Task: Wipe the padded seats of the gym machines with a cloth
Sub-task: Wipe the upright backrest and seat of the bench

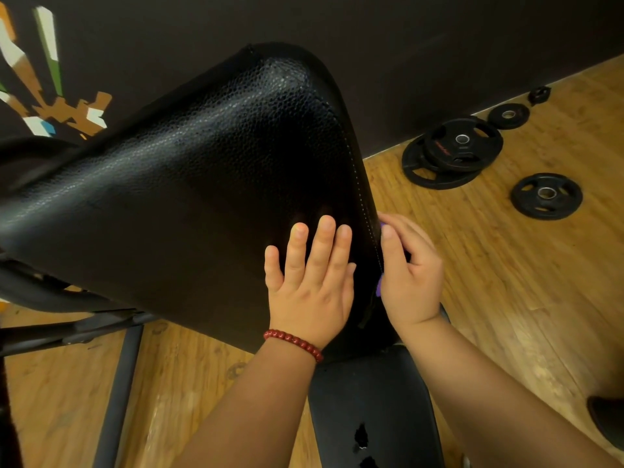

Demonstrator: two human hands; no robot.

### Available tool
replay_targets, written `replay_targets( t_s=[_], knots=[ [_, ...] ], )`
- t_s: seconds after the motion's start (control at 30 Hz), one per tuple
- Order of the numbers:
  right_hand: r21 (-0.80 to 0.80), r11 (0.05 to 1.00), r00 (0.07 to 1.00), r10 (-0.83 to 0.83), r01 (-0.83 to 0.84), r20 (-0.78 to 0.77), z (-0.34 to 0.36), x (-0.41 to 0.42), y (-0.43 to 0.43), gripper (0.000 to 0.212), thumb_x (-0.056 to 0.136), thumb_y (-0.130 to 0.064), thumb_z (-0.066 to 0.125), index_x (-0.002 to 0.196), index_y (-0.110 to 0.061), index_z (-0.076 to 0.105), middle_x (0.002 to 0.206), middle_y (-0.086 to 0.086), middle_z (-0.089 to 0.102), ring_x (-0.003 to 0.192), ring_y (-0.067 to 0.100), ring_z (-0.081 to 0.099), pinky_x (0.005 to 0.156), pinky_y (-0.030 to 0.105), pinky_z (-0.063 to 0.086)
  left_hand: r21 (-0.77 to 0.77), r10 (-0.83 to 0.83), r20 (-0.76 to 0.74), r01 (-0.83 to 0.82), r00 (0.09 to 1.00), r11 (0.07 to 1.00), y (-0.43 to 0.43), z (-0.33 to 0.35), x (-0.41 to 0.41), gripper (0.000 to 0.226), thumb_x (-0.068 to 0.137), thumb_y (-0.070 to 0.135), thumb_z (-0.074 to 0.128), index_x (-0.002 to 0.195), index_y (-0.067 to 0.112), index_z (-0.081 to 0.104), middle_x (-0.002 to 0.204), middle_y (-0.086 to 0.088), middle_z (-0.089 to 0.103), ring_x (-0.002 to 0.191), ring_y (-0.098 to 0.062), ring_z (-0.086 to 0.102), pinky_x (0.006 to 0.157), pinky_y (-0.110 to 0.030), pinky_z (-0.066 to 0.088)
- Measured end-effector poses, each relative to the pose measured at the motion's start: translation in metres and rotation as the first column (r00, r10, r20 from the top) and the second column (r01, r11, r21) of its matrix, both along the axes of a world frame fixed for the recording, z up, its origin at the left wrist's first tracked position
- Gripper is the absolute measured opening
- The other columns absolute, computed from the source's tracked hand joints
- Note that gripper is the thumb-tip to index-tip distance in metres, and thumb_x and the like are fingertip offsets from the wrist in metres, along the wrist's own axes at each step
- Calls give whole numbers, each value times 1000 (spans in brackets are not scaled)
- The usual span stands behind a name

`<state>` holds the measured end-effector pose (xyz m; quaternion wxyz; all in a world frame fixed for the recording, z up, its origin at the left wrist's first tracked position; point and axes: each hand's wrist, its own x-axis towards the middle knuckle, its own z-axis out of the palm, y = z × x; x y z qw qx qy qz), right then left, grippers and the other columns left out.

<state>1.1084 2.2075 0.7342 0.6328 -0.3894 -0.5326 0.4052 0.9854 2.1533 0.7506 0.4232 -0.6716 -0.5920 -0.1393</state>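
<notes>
A large black textured padded rest (209,170) of a gym machine fills the middle of the view, tilted up toward the wall. My left hand (312,282), with a red bead bracelet at the wrist, lies flat on the pad's lower right area, fingers straight. My right hand (410,271) curls around the pad's stitched right edge and grips a purple cloth (379,288), of which only small bits show. Below the pad is a second black padded seat (374,403) with a tear in its cover.
Several black weight plates (452,153) lie on the wooden floor (506,265) at the right, near a dark wall (405,45). Black metal frame bars (118,383) of the machine stand at the lower left. A dark shoe tip (607,420) shows at the right edge.
</notes>
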Motion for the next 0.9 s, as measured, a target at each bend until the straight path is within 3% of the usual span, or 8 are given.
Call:
replay_targets(
  t_s=[0.13,0.2,0.27,0.37,0.47,0.67,0.8,0.9],
  knots=[
    [81,996,997,-37,42,-67,22,-3,4,31,98,-23,48,116,-6,67,116,4,68,113,9,60,96,20,46,6,-6,3,6,1000,1000,1,-1,1,69,102,39,34,155,15,-5,160,-4,-19,147,-25,-17,118,-46,-9],
    [140,990,999,-13,17,-29,13,-3,6,32,99,-18,45,118,-2,65,117,6,67,115,11,60,97,23,47,7,-11,3,11,1000,1000,1,-1,1,69,102,38,34,155,16,-4,161,-4,-18,148,-25,-16,118,-46,-8],
    [158,987,999,21,-26,34,-6,0,6,30,100,-14,42,121,-6,62,119,-1,64,116,5,57,98,20,45,9,-13,-1,13,1000,1000,1,-1,-1,70,102,39,36,155,15,-4,161,-4,-18,148,-25,-16,117,-46,-8],
    [65,997,997,27,-32,66,-29,5,-1,28,99,-13,41,121,-17,58,118,-18,57,117,-10,51,98,10,39,10,-9,-9,9,1000,1000,2,-2,-2,71,102,40,36,154,15,-4,160,-5,-19,147,-26,-17,117,-47,-8],
    [29,999,1000,22,-23,20,-24,5,-5,31,99,-17,43,123,-11,62,120,-8,63,119,-3,54,100,15,41,3,-5,-9,5,1000,1000,1,-3,-1,72,102,40,36,154,15,-6,160,-5,-20,147,-26,-18,117,-46,-9],
    [105,993,996,59,-53,-61,-4,3,4,31,97,-10,47,124,-2,60,123,4,64,121,12,57,102,25,45,-12,6,-1,-6,1000,1000,-1,-4,0,72,103,40,37,154,15,-7,160,-5,-21,147,-26,-19,117,-47,-9],
    [-28,995,993,90,-92,-77,-27,5,-3,31,97,-6,47,126,-12,58,125,-6,62,123,4,55,102,18,41,-27,10,11,-10,1000,1000,-3,-9,1,72,103,39,39,154,16,-6,160,-5,-21,147,-26,-20,118,-47,-10],
    [-128,988,991,74,-89,-113,-28,2,-7,32,96,-3,47,123,-14,62,123,-3,64,121,2,55,100,15,41,-59,11,22,-9,1000,998,-7,-17,4,72,103,38,40,154,15,-6,160,-5,-21,147,-26,-19,118,-48,-9]
  ],
)
